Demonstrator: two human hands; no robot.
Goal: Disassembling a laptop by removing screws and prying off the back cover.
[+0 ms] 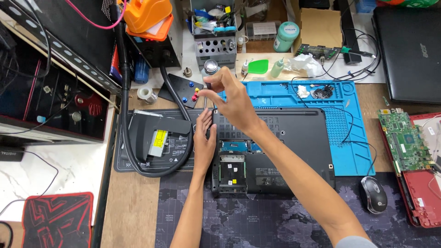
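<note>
Cluttered wooden workbench seen from above.
Dark world-map desk mat at six o'clock; white marble-patterned surface at eight o'clock; bright, even light.

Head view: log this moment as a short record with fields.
Setting: repair bench with a blue work mat
Main item: black laptop lying underside up, one bay open
Left hand: rests on the laptop's left edge
Right hand: raised above the laptop, fingers pinching a screwdriver with a silver cap
Nearby: optical drive at left, mouse and green circuit board at right
</note>
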